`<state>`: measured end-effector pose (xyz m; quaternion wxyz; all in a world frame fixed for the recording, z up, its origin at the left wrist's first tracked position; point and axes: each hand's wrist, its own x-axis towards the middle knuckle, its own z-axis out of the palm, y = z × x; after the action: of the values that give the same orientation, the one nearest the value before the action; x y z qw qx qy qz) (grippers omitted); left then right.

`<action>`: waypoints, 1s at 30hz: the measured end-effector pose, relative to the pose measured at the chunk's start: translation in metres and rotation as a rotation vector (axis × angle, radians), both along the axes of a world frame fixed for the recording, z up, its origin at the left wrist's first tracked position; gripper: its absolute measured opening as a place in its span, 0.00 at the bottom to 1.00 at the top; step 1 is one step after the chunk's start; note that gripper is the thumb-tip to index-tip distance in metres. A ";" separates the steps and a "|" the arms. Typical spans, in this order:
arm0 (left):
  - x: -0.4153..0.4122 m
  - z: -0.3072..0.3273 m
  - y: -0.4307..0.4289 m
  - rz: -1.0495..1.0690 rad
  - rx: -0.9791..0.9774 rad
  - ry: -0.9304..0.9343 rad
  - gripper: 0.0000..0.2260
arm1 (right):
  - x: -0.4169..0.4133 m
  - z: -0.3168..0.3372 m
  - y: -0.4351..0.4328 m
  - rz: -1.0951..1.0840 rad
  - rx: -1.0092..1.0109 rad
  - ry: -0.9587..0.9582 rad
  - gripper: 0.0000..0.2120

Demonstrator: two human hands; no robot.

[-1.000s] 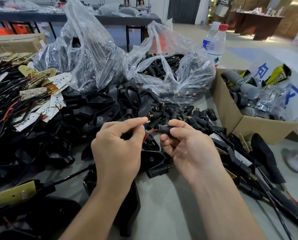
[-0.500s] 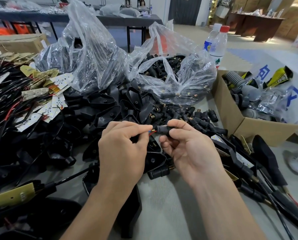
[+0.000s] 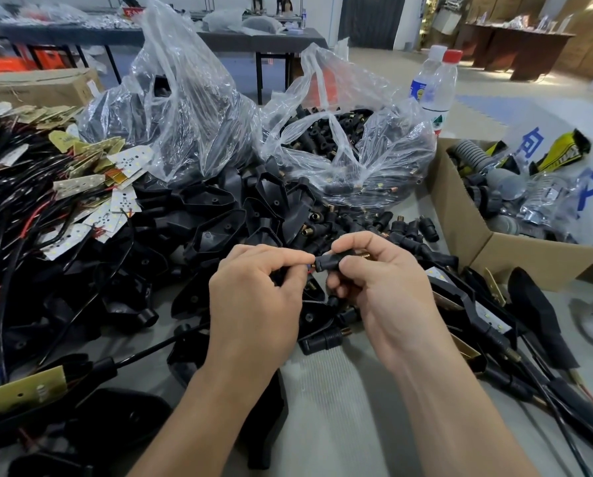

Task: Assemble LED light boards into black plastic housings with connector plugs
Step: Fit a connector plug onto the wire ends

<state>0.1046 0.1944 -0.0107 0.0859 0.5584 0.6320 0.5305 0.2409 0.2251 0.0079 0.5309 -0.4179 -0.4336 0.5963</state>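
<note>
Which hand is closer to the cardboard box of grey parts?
Right. The right hand, pinching a black connector plug, is left of the cardboard box; the left hand, pinching the wire at the plug, lies farther left, beyond the right one.

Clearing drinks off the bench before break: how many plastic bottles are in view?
2. Both stand together at far right, behind the cardboard box, beside the clear bag of plugs: a white-capped bottle, partly covered by a red-capped bottle. More could be hidden behind the bags.
</note>
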 end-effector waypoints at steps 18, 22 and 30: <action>-0.009 -0.006 0.009 -0.083 -0.156 -0.371 0.03 | 0.000 -0.002 0.002 -0.013 -0.024 0.074 0.15; -0.007 -0.006 0.008 -0.106 -0.168 -0.393 0.02 | 0.001 -0.004 0.002 0.018 -0.033 0.089 0.14; -0.009 -0.003 0.007 -0.141 -0.201 -0.462 0.03 | 0.000 -0.005 0.003 0.053 -0.041 0.123 0.15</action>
<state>0.0960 0.2018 -0.0141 0.3198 0.4539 0.6048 0.5709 0.2414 0.2279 0.0029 0.5317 -0.3797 -0.3988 0.6434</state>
